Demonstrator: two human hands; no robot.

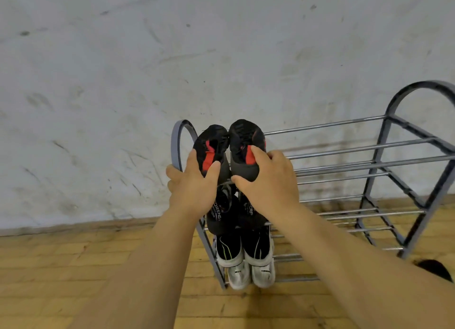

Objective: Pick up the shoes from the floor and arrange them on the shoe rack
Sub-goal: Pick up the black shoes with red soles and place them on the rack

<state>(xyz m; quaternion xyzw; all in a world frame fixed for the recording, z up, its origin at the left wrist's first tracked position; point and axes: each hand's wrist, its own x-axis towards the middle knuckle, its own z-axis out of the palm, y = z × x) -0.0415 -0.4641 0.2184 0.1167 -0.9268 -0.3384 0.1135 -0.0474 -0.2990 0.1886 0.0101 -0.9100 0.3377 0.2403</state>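
Placement step, top tier. My left hand [194, 180] grips the left black-and-red shoe [211, 148] near its heel, thumb laid across it and fingers curled round its outer side; my right hand [270, 178] grips the right black-and-red shoe [246, 143] the same way, forefinger over the top and thumb under the heel. The two shoes lie side by side, nearly touching, toes toward the wall [123, 82], at the left end of the shoe rack [174, 143], level with its top rails; whether they already bear on those rails I cannot tell.

Below them a black pair [221, 215] sits on the middle tier; a white-and-black pair [246, 262] sits on the lowest tier. I judge the task well advanced.

Next move, as I judge it: lower both heels until the rails carry the weight, keep the pair square to the frame, then let go; shoes set down unevenly could slip between the thin bars.

Surroundings: a scuffed pale wall; a yellow-brown wood-block floor [73, 267]; a dark object [433, 269] on the floor beside the rack's right end, too cropped to identify.
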